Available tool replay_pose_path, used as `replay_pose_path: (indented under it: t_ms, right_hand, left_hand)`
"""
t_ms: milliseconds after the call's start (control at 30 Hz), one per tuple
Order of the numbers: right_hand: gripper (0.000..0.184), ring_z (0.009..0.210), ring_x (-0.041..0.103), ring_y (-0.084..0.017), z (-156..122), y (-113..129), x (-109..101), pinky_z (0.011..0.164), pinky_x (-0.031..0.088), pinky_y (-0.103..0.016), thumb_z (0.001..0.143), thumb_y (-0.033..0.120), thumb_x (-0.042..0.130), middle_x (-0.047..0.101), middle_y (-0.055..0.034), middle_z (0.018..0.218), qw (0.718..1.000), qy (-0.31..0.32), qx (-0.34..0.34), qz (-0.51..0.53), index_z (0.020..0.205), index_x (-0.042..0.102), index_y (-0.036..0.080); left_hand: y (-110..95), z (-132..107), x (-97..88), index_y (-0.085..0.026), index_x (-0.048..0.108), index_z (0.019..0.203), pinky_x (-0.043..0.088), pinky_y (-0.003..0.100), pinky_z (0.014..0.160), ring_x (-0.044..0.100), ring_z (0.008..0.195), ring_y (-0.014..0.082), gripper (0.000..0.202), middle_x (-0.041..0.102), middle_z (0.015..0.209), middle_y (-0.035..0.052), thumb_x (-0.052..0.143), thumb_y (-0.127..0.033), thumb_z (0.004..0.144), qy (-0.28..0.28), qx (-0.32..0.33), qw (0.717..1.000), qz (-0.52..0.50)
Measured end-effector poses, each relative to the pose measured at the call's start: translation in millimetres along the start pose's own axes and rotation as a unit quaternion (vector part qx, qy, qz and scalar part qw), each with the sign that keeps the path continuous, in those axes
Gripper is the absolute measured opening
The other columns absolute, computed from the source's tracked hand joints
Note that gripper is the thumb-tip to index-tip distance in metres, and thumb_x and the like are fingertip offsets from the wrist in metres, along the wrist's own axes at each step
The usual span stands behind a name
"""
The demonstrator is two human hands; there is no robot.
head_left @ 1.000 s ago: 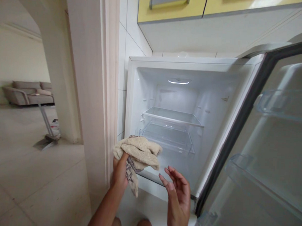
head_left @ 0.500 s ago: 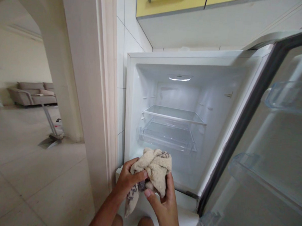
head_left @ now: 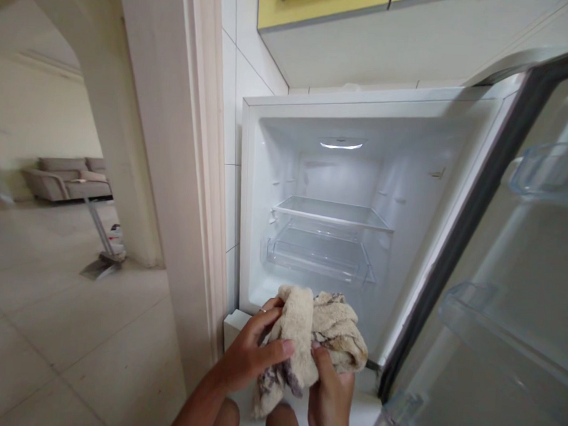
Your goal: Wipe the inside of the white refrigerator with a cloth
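A crumpled beige cloth (head_left: 316,330) with grey patterning is bunched between both my hands, low in the middle of the view. My left hand (head_left: 252,356) grips its left side, thumb pressed across the front. My right hand (head_left: 330,391) holds it from underneath, fingers closed into the fabric. Just beyond the cloth stands an open fridge (head_left: 267,174), white inside and lit from the top. A glass shelf (head_left: 331,214) and a clear drawer (head_left: 317,255) sit in its lower half with nothing on them.
The fridge door (head_left: 521,280) swings open at the right, with clear door bins. Yellow cabinets (head_left: 321,4) hang above. A white door frame (head_left: 191,171) stands to the left. Beyond it are a tiled floor, a mop (head_left: 101,239) and a sofa (head_left: 66,178).
A second ago only my left hand held the cloth, with my right hand open beside it. Now both hands grip the cloth, which has moved right and lower in front of the fridge.
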State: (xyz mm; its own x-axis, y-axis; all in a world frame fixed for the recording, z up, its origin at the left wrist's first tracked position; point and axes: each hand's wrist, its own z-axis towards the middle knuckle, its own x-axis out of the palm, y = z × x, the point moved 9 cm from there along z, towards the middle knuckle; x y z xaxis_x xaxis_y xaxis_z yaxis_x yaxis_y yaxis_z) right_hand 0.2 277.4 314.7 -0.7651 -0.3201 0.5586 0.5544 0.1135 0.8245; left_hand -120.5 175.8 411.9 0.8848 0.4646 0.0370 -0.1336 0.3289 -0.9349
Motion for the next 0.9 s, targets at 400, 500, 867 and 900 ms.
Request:
replay_pose_path:
  t_ms: [400, 500, 867, 900]
  right_hand:
    - [0.066, 0.108, 0.069, -0.033, -2.1, -15.3, 15.6, 0.093, 0.059, -0.045, 0.068, 0.048, 0.085, 0.077, -0.0147, 0.106, 0.999, 0.043, -0.021, 0.021, 0.123, 0.071, 0.015]
    - [0.069, 0.109, 0.069, -0.031, 1.4, -0.9, 38.4, 0.1, 0.056, -0.046, 0.069, 0.052, 0.084, 0.076, -0.0141, 0.112, 0.997, 0.076, -0.007, 0.027, 0.126, 0.069, 0.016]
    - [0.079, 0.104, 0.073, -0.033, 0.3, -2.8, 54.5, 0.1, 0.057, -0.051, 0.063, 0.057, 0.088, 0.077, -0.0148, 0.112, 0.974, 0.165, 0.143, 0.057, 0.128, 0.068, 0.017]
    - [0.077, 0.105, 0.073, -0.032, 1.8, -3.5, 53.0, 0.101, 0.056, -0.051, 0.065, 0.057, 0.087, 0.077, -0.0147, 0.113, 0.977, 0.161, 0.132, 0.041, 0.129, 0.068, 0.017]
  left_hand:
    - [40.8, -10.0, -22.5, -0.018, 0.074, 0.08, 0.056, 0.03, 0.072, 0.07, 0.077, 0.022, 0.04, 0.074, 0.076, 0.0047, 0.09, -0.045, 0.056, -0.215, -0.098, 0.963, -0.129]
    - [58.7, -15.7, -3.5, -0.018, 0.077, 0.099, 0.059, 0.04, 0.086, 0.074, 0.098, 0.03, 0.055, 0.079, 0.097, 0.0097, 0.086, -0.055, 0.059, -0.19, -0.177, 0.92, -0.295]
    - [54.7, -12.0, -9.8, -0.015, 0.07, 0.125, 0.06, 0.045, 0.095, 0.073, 0.11, 0.0367, 0.089, 0.079, 0.111, 0.0158, 0.092, -0.061, 0.052, -0.158, -0.124, 0.941, -0.274]
    - [50.4, -12.1, -11.6, -0.015, 0.069, 0.127, 0.061, 0.045, 0.093, 0.074, 0.107, 0.0366, 0.092, 0.079, 0.109, 0.0156, 0.094, -0.058, 0.05, -0.16, -0.118, 0.947, -0.25]
